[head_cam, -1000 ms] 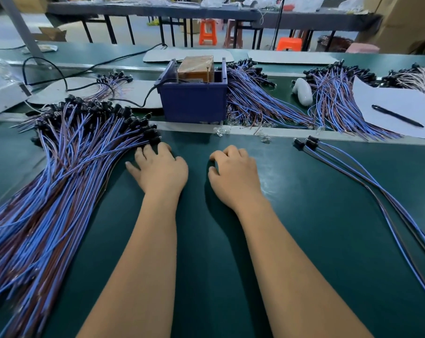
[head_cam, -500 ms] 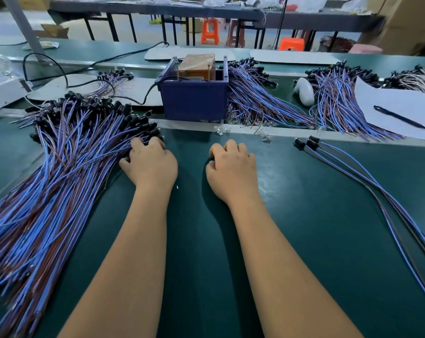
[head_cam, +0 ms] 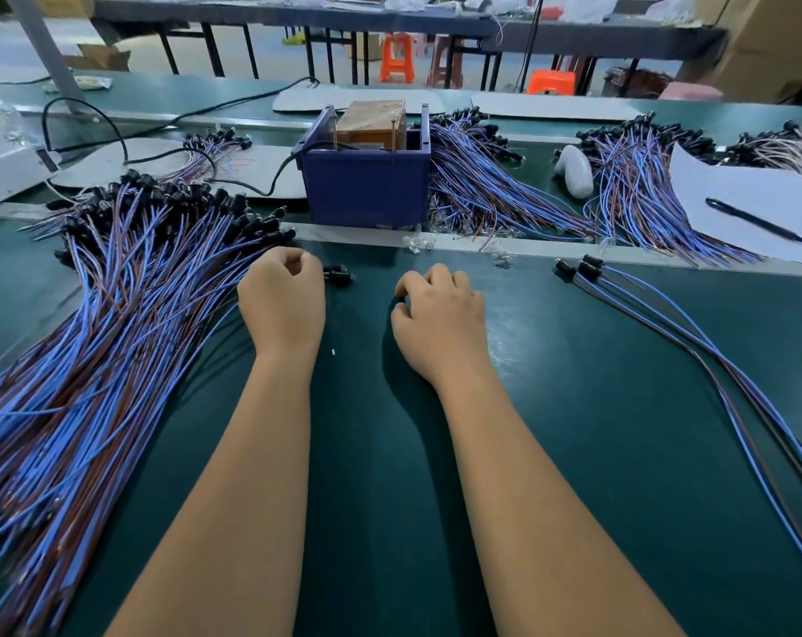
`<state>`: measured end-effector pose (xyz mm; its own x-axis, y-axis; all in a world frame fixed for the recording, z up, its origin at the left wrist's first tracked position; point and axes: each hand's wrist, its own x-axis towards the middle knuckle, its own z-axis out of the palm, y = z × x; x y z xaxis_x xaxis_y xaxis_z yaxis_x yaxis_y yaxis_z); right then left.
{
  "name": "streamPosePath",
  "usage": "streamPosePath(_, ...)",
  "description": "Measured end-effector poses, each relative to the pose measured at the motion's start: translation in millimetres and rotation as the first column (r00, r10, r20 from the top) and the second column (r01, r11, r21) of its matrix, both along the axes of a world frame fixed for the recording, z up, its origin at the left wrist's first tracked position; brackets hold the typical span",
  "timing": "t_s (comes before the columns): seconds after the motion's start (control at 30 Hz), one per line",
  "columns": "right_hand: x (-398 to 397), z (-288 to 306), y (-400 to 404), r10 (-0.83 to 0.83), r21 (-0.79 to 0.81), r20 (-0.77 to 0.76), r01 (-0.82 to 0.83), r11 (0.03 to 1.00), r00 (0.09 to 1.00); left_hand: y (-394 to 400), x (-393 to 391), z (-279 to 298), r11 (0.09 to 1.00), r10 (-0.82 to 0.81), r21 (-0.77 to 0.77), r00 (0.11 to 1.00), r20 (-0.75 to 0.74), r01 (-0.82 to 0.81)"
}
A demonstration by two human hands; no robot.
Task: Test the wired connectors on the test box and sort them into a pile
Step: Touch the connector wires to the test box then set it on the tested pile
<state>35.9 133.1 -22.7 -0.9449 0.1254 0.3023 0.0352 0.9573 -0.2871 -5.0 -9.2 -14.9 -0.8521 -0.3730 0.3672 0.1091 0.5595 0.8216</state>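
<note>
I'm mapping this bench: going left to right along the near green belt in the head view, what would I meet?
Big wire pile → left hand → black connector → right hand → small bundle of wires.

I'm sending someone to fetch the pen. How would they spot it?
Start at the blue test box mid-bench, then look far right to the white paper sheet overlapping the wire bundles. The black pen lies diagonally on it, the only dark thing on that sheet.
</note>
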Motion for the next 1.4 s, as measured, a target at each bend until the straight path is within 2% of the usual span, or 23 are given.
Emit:
streamPosePath(0.07,-0.1,0.7,1.0,0.011,-0.045,-0.001,-0.011,0.999,1.0,2.2,-0.1,3.3,0.988,-0.064,0.141,0.997,-0.032,0.068)
streamPosePath(0.17,1.0,2.6,4.9,-0.004,-0.239,-0.061,-0.01,0.971,0.998,9.4,0.7,5.8,0.922,-0.172,0.336,0.981,-0.083,0.191)
streamPosePath(0.27,3.6,4.0,10.2,-0.038,-0.53,-0.144,-0.044,0.847,0.989,16.8,3.5,9.6,0.795,-0.202,0.544,0.962,-0.183,0.27)
streamPosePath(0.33,5.5,6.3,11.7,-0.058,-0.717,-0.191,-0.099,0.69,0.98,21.7,7.3,14.8,0.675,-0.238,0.646,0.934,-0.267,0.357)
streamPosePath(0.4,5.5,10.5,11.1,-0.069,-0.856,-0.186,-0.128,0.5,0.98,28.0,12.9,20.5,0.517,-0.327,0.706,0.874,-0.359,0.483)
streamPosePath(0.43,5.0,12.7,10.7,-0.042,-0.92,-0.164,-0.138,0.367,0.986,30.9,16.5,23.1,0.423,-0.388,0.722,0.83,-0.402,0.547)
streamPosePath(0.5,5.4,16.2,9.7,0.096,-0.99,-0.134,-0.137,0.022,0.986,35.6,23.1,27.5,0.24,-0.533,0.736,0.72,-0.445,0.633)
streamPosePath(0.53,6.4,17.8,9.6,0.176,-0.986,-0.135,-0.115,-0.117,0.975,37.2,25.8,29.4,0.159,-0.613,0.746,0.657,-0.439,0.646)
streamPosePath(0.57,7.0,18.8,10.0,0.237,-0.976,-0.14,-0.094,-0.197,0.961,38.2,28.6,31.4,0.089,-0.694,0.76,0.588,-0.416,0.643)
streamPosePath(0.6,7.0,20.1,10.3,0.266,-0.968,-0.145,-0.081,-0.236,0.953,38.6,30.5,33.4,0.038,-0.768,0.773,0.513,-0.383,0.633)
streamPosePath(0.67,6.7,22.5,11.7,0.252,-0.958,-0.144,-0.071,-0.279,0.957,38.7,33.3,35.4,0.006,-0.879,0.782,0.377,-0.294,0.623)
streamPosePath(0.73,7.9,24.1,15.1,0.201,-0.95,-0.135,-0.07,-0.304,0.97,38.4,34.5,34.7,0.034,-0.939,0.779,0.288,-0.19,0.626)
streamPosePath(0.83,9.7,22.8,21.4,0.128,-0.957,-0.107,-0.068,-0.281,0.986,36.9,35.3,31.7,0.087,-0.987,0.764,0.162,-0.023,0.64)
streamPosePath(0.9,10.1,22.4,23.4,0.077,-0.958,-0.114,-0.09,-0.271,0.99,34.4,34.6,30.1,0.088,-0.996,0.759,0.058,0.066,0.645)
streamPosePath(1.0,9.4,22.7,25.7,0.065,-0.941,-0.122,-0.095,-0.324,0.99,31.4,32.7,28.9,0.067,-0.988,0.756,-0.061,0.14,0.651)
streamPosePath(1.03,9.0,22.6,26.5,0.074,-0.939,-0.123,-0.092,-0.331,0.99,30.6,31.6,28.5,0.093,-0.986,0.745,-0.046,0.163,0.66)
streamPosePath(1.07,8.5,22.4,27.1,0.086,-0.938,-0.126,-0.091,-0.333,0.988,29.7,29.8,28.4,0.154,-0.982,0.725,0.019,0.19,0.672)
streamPosePath(1.17,6.7,20.1,28.0,0.129,-0.949,-0.16,-0.116,-0.292,0.979,26.2,21.3,26.1,0.447,-0.889,0.651,0.389,0.243,0.614)
streamPosePath(1.23,6.5,19.1,27.0,0.159,-0.963,-0.188,-0.15,-0.223,0.969,23.0,15.3,23.3,0.588,-0.765,0.638,0.598,0.238,0.498)
streamPosePath(1.27,6.6,18.7,25.9,0.174,-0.971,-0.189,-0.158,-0.177,0.966,21.1,12.8,21.3,0.631,-0.705,0.634,0.672,0.227,0.447)
streamPosePath(1.33,7.5,17.3,21.9,0.21,-0.986,-0.164,-0.156,-0.052,0.964,19.2,9.5,18.2,0.665,-0.638,0.634,0.742,0.207,0.395)
streamPosePath(1.4,8.8,15.7,16.0,0.249,-0.986,-0.131,-0.153,0.073,0.96,21.1,10.3,17.5,0.646,-0.646,0.648,0.741,0.183,0.404)
